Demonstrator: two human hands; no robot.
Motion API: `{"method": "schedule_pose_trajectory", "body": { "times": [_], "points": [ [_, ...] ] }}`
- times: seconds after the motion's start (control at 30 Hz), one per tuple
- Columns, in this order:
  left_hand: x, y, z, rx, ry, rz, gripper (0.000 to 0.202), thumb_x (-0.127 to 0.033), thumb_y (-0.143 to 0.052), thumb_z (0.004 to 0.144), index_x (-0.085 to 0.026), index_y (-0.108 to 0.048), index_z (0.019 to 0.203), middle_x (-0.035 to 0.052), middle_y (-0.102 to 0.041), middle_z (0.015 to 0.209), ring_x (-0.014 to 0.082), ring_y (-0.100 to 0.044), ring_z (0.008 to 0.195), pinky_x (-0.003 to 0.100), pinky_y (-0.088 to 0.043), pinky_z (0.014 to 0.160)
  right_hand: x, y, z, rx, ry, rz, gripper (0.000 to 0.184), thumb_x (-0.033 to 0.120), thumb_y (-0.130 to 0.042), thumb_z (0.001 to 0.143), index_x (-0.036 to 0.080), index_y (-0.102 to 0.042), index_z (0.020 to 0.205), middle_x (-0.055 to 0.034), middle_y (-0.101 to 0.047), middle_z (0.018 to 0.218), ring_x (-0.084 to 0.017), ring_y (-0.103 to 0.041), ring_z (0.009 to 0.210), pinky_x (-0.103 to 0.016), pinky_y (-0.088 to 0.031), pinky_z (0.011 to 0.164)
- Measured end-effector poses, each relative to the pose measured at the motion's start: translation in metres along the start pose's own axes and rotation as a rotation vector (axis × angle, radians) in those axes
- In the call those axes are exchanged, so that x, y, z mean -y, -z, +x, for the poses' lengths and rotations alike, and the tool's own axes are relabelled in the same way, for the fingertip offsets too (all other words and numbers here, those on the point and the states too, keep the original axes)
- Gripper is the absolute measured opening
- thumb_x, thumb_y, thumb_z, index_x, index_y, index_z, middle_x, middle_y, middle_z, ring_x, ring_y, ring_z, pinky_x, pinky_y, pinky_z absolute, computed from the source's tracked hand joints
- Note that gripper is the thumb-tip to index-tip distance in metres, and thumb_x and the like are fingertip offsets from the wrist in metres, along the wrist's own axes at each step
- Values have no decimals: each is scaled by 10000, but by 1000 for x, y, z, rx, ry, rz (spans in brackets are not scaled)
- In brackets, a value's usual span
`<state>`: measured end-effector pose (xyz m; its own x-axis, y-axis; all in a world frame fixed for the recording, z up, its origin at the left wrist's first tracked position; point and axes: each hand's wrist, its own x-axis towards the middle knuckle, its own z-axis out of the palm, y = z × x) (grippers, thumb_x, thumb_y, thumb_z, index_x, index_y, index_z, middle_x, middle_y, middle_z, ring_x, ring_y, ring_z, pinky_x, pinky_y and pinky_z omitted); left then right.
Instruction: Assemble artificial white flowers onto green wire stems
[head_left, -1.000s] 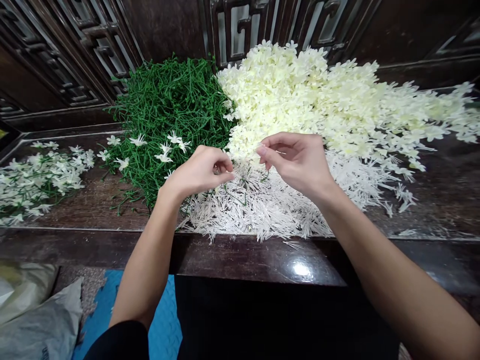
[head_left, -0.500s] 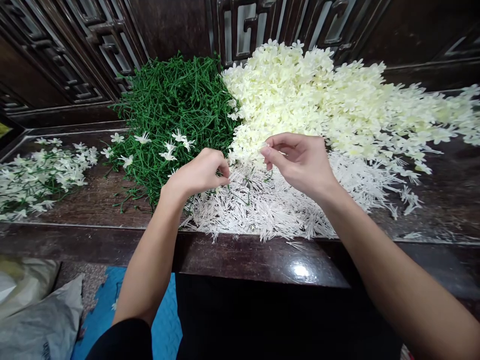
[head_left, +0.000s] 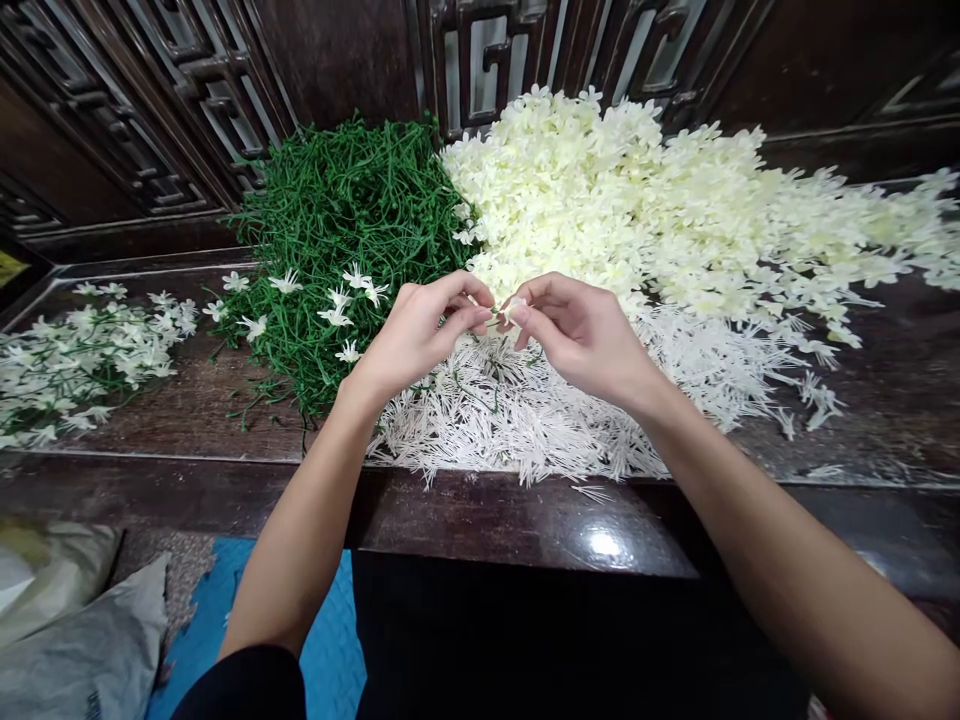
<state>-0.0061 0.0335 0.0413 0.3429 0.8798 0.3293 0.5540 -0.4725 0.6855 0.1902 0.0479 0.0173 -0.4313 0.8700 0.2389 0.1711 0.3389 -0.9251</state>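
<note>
Left hand (head_left: pixel 416 335): grip pinched on small flower piece (head_left: pixel 501 312)
Right hand (head_left: pixel 581 335): grip pinching same piece
Below: white stamen pile (head_left: pixel 540 420) on desk (head_left: pixel 187 400)

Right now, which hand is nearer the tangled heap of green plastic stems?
Left. The left hand sits beside the green stem heap's near right edge; the right hand lies farther right, over the white pieces.

Small pale piece (head_left: pixel 501 312) pinched between left hand (head_left: pixel 420 335) and right hand (head_left: pixel 581 335) being mostly hidden by fingertips, too small to identify, cream flower pile (head_left: pixel 675 210) running off the right edge, finished sprigs (head_left: pixel 82 350) cut at left edge, grey bag (head_left: pixel 67 630) leaving the frame's corner.
</note>
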Motion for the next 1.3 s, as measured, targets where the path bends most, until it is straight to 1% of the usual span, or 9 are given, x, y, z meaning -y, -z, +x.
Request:
{"method": "schedule_pose_trajectory", "body": {
  "times": [0.17, 0.27, 0.4, 0.57, 0.7, 0.9, 1.0, 1.13, 1.3],
  "points": [
    [5, -4, 1, -17, -5, -39, 129, -164, -601, 865, -159, -714, 926, 37, -764, 866, 145, -706, 809, 268, -527, 749, 3, 1, 0, -42, 15, -21, 166, 319, -678, 885, 172, -603, 905, -23, -611, 713, -143, -561, 619, -315, -474, 561],
    [9, -6, 1, -64, 17, -10, 156, -173, -608, 863, -168, -736, 952, 45, -777, 897, 161, -710, 840, 293, -532, 775, 4, 0, 0, -53, 36, -49, 152, 298, -664, 889, 164, -592, 887, -19, -577, 718, -128, -520, 608, -302, -435, 535],
    [12, -10, 2, -128, -5, 17, 118, -179, -613, 873, -168, -730, 878, 35, -764, 838, 145, -691, 778, 282, -515, 734, 2, -1, 1, -47, 36, -57, 113, 268, -620, 910, 163, -579, 909, -13, -556, 729, -114, -483, 590, -289, -413, 517],
    [12, -14, 2, -108, -12, -25, 126, -195, -541, 929, -170, -664, 935, 6, -722, 741, 105, -651, 666, 241, -489, 648, -1, -2, 1, -57, 55, -55, 86, 247, -605, 914, 171, -568, 927, -13, -551, 749, -114, -484, 611, -278, -409, 518],
    [10, -16, 1, -100, -23, -59, 114, -197, -541, 927, -166, -651, 930, 5, -722, 729, 110, -675, 698, 233, -500, 674, 0, -2, 1, -84, 77, -62, 78, 242, -603, 913, 174, -564, 921, -16, -556, 757, -121, -491, 630, -278, -405, 519],
    [9, -18, 2, -94, -38, -36, 141, -201, -551, 935, -172, -687, 916, 9, -735, 734, 105, -667, 686, 229, -496, 667, 1, -1, 0, -64, 80, -86, 54, 233, -587, 918, 181, -571, 914, -26, -569, 778, -130, -495, 644, -284, -394, 513],
    [9, -20, 2, -97, -51, -13, 169, -216, -547, 945, -173, -679, 849, 6, -727, 728, 96, -639, 659, 228, -475, 650, 0, -2, 1, -94, 140, -135, 33, 215, -573, 915, 185, -570, 903, -25, -580, 774, -129, -489, 632, -286, -377, 513],
    [3, -22, 1, -94, -47, 20, 212, -231, -505, 971, -164, -655, 837, 0, -693, 701, 84, -558, 595, 234, -434, 616, -3, -3, 1, -151, 239, -237, 41, 192, -556, 916, 185, -566, 878, -12, -590, 749, -115, -480, 594, -283, -378, 524],
    [-2, -23, 0, -73, -60, 46, 188, -218, -489, 965, -161, -647, 882, 10, -663, 709, 109, -572, 650, 247, -444, 632, -3, -2, 2, -201, 279, -316, 52, 196, -555, 911, 180, -574, 865, -19, -615, 746, -127, -522, 610, -279, -402, 532]
  ]
}}
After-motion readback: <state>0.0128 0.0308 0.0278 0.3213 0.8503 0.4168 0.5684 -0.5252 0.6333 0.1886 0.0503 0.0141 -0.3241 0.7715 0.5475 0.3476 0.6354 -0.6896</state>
